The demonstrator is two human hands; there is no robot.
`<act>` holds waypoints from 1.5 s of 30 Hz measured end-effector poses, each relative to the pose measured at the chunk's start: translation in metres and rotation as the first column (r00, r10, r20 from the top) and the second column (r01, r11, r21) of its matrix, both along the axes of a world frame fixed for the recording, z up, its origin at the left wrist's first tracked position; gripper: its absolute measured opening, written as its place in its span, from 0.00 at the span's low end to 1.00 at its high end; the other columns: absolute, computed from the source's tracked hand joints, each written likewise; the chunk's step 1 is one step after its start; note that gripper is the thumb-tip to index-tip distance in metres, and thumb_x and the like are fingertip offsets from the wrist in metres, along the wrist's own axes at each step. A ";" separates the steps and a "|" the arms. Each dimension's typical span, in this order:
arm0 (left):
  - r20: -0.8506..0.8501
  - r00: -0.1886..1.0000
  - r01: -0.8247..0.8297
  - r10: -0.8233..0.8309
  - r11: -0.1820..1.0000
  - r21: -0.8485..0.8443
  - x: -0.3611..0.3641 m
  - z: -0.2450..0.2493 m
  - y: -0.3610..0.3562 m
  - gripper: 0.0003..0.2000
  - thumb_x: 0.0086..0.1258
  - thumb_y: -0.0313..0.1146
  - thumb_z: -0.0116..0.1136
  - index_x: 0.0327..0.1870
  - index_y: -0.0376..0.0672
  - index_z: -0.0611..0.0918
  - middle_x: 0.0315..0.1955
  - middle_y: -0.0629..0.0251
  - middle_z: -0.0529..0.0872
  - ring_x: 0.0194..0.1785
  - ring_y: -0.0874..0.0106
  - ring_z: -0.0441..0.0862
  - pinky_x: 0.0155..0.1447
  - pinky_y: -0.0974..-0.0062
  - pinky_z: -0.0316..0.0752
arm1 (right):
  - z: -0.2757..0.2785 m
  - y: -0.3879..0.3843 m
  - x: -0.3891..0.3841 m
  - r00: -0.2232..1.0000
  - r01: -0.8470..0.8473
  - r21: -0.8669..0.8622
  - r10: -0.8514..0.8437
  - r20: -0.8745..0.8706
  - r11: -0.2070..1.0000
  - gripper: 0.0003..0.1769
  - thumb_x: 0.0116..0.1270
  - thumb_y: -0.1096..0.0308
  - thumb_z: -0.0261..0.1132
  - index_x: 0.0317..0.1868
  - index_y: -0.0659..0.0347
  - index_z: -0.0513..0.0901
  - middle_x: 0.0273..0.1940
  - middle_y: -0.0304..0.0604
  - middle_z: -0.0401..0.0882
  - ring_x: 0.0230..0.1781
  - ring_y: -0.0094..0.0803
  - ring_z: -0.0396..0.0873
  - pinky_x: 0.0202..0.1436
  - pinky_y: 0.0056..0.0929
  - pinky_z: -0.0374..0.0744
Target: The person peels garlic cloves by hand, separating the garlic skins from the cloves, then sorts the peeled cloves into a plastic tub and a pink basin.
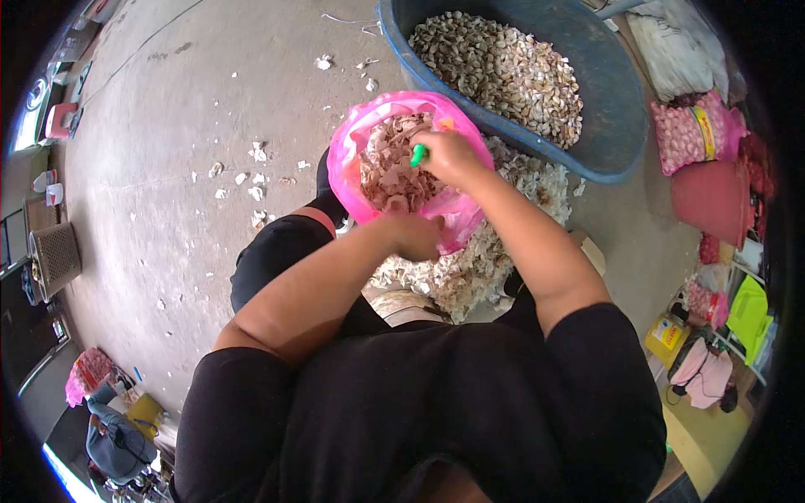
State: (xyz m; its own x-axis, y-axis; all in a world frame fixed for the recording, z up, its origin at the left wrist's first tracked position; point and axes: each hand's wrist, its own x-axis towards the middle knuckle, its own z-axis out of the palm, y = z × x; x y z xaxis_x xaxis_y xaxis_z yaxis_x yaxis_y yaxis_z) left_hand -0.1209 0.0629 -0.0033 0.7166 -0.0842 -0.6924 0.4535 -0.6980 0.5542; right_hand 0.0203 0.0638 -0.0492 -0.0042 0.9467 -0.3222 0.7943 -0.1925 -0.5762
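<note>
A pink plastic bag [345,180] stands open between my knees, filled with thin brownish papery peelings [390,172]. Over its right side, my right hand [449,158] is closed around a green-handled tool [419,155]. Only the green end sticks out of the fist, so the tool's working part is hidden. My left hand [417,237] is curled at the bag's near rim, against the pink plastic. Its fingers are bent and partly out of sight, and what they hold cannot be made out.
A blue tub [616,109] of what look like garlic cloves [503,71] lies ahead. Pale peelings [470,281] are heaped beneath the bag and scattered leftward. Mesh sacks of garlic [688,138] and a red bucket [708,201] stand right. Another person [117,444] is at lower left.
</note>
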 end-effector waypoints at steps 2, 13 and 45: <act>-0.012 0.998 -0.060 0.062 0.990 0.131 0.006 -0.013 0.020 0.20 0.55 0.38 0.50 0.47 0.36 0.70 0.39 0.48 0.78 0.45 0.55 0.75 0.50 0.63 0.68 | 0.030 -0.020 0.007 0.948 0.249 0.298 -0.169 -0.268 0.922 0.09 0.52 0.72 0.62 0.36 0.61 0.77 0.26 0.44 0.78 0.28 0.37 0.77 0.31 0.30 0.74; -0.104 0.988 -0.040 0.111 0.848 0.528 0.024 -0.126 0.006 0.15 0.62 0.33 0.41 0.46 0.38 0.76 0.51 0.50 0.71 0.52 0.56 0.71 0.49 0.65 0.71 | 0.098 -0.146 0.055 -0.143 0.478 -0.437 -0.423 -0.895 0.762 0.16 0.60 0.67 0.57 0.47 0.62 0.68 0.33 0.45 0.75 0.30 0.32 0.76 0.27 0.23 0.73; -0.378 0.235 -0.707 0.896 -0.109 -0.699 0.080 0.029 -0.019 0.20 0.66 0.50 0.38 0.42 0.43 0.74 0.29 0.67 0.78 0.28 0.77 0.73 0.29 0.81 0.66 | 0.103 -0.200 0.048 0.575 0.648 -0.003 -0.492 -0.654 0.762 0.19 0.60 0.76 0.52 0.53 0.58 0.67 0.26 0.37 0.70 0.23 0.20 0.70 0.24 0.19 0.70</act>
State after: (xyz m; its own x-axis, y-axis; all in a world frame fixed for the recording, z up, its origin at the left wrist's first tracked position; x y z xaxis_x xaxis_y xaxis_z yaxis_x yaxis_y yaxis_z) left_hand -0.0412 0.0442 0.0254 0.6901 0.3523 -0.6322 0.2301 0.7213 0.6532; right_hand 0.0685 -0.1362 0.0540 0.4499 0.8591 -0.2441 0.0444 -0.2945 -0.9546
